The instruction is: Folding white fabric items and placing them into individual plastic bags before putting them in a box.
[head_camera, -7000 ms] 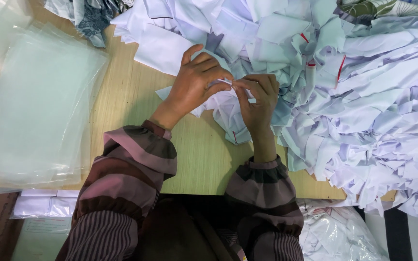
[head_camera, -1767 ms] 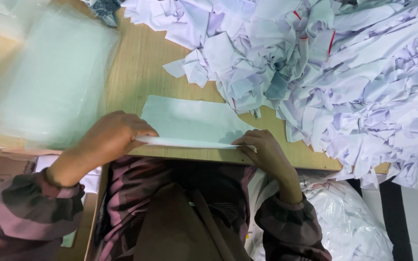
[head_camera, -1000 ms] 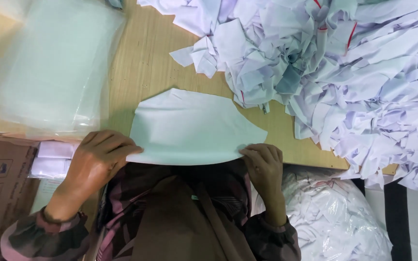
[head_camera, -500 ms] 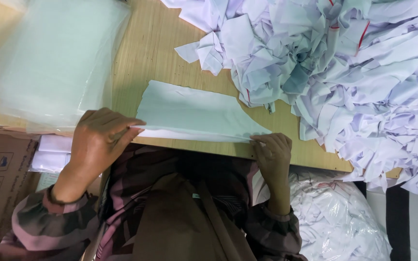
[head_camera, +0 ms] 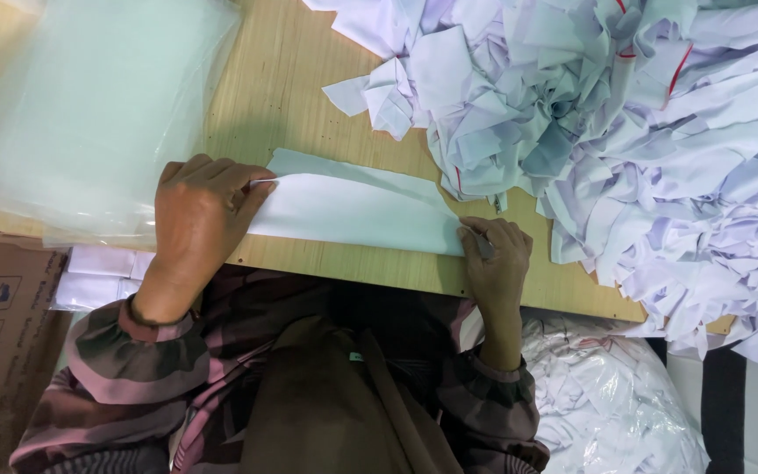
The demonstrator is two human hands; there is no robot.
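Lying left-right, white fabric piece [head_camera: 353,213] between hands.

A pale white cloth piece [head_camera: 353,211] lies folded flat along the table's near edge.

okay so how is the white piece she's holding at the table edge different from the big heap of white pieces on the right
The held white piece lies flat and smooth, pinched at its ends by the left hand and right hand; the heap of pieces is crumpled and untouched. The held piece is single; the heap is many tangled scraps, some with red marks. Both look like the same pale white fabric on the wooden table.
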